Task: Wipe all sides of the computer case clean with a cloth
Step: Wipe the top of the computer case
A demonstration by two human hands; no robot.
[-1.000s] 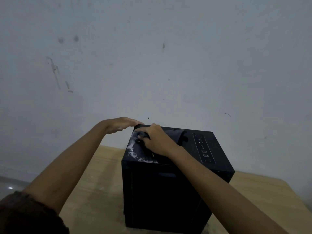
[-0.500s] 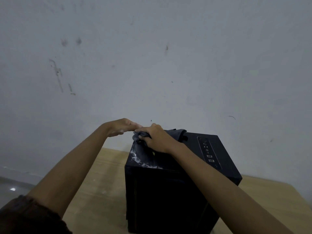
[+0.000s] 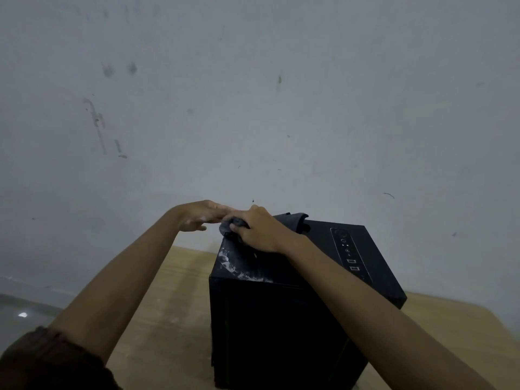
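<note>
A black computer case (image 3: 281, 327) stands upright on a wooden table (image 3: 171, 305). Its top has white dusty smears (image 3: 233, 266) near the left edge and a button and port strip (image 3: 347, 251) on the right. My right hand (image 3: 261, 230) grips a dark grey cloth (image 3: 294, 220) and presses it on the far left part of the top. My left hand (image 3: 201, 216) lies flat with straight fingers at the case's far left corner, touching the right hand's fingers.
A scuffed grey wall (image 3: 253, 108) rises right behind the table. The table's wooden surface shows to the left and right of the case. A strip of grey floor (image 3: 25, 305) is at the lower left.
The right hand with the cloth has slid towards the far left corner of the top. The left hand has stayed at that corner and now meets it.
</note>
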